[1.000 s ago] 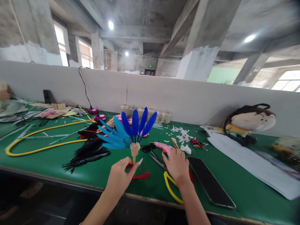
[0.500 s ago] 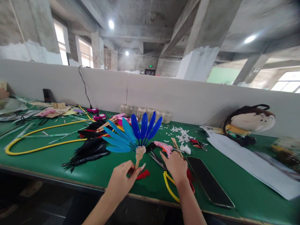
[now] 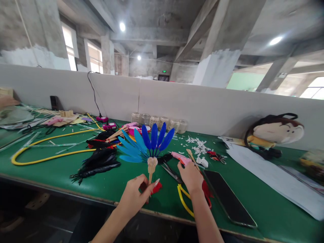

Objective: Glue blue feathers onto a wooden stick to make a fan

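My left hand (image 3: 136, 195) pinches the thin wooden stick of a fan of blue feathers (image 3: 145, 143), held upright over the green table (image 3: 58, 172) near its front edge. The feathers spread from a pale lump of glue (image 3: 152, 163) atop the stick. My right hand (image 3: 191, 175) lies to the right of the fan. Its fingers curl over the rear of a pink glue gun (image 3: 180, 157), whose nozzle points left. A red feather (image 3: 156, 187) rests on the table just behind my left hand.
Black feathers (image 3: 98, 162) lie left of the fan, with a yellow hose (image 3: 37, 152) beyond. Scissors (image 3: 171, 171), a dark phone (image 3: 227, 197), white papers (image 3: 265, 168), a plush doll (image 3: 277, 131) and glass jars (image 3: 159, 122) stand around. Another person's hand (image 3: 7, 101) shows far left.
My left hand has carried the feather fan a little to the right and lower. My right hand has stayed at the pink glue gun.
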The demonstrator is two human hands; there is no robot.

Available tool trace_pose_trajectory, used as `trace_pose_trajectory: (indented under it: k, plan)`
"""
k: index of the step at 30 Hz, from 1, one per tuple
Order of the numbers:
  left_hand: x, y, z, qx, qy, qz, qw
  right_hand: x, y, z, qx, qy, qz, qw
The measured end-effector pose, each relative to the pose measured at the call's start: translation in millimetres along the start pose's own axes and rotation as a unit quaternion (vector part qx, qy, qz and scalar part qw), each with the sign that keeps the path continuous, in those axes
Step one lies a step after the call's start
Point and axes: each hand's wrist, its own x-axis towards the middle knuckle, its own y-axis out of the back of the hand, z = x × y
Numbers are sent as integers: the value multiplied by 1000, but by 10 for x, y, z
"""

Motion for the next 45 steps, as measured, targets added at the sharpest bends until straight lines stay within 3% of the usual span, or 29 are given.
trace_pose_trajectory:
  k: [7,12,15,21,24,30,38,45]
  plan:
    - [19,-27,-123,-63,17,17,998,84,55,111,80,-12,-3,997]
    - [43,-8,-167,-144,51,-18,988,39,128,128,178,-44,88,979]
    - [76,-2,-190,-191,71,-26,979,0,195,112,254,-42,146,955]
    - [101,6,-207,-216,90,-28,972,-191,301,22,373,56,249,892]
    - [86,15,-189,-195,82,-36,977,-291,274,-8,325,136,327,877]
    - [80,24,-192,-152,69,-51,985,-359,138,-16,99,282,440,847]
    - [99,24,-231,-136,65,-51,987,-342,79,-45,5,364,429,827]
    - [96,27,-203,-134,63,-49,988,-352,83,-61,-26,365,457,811]
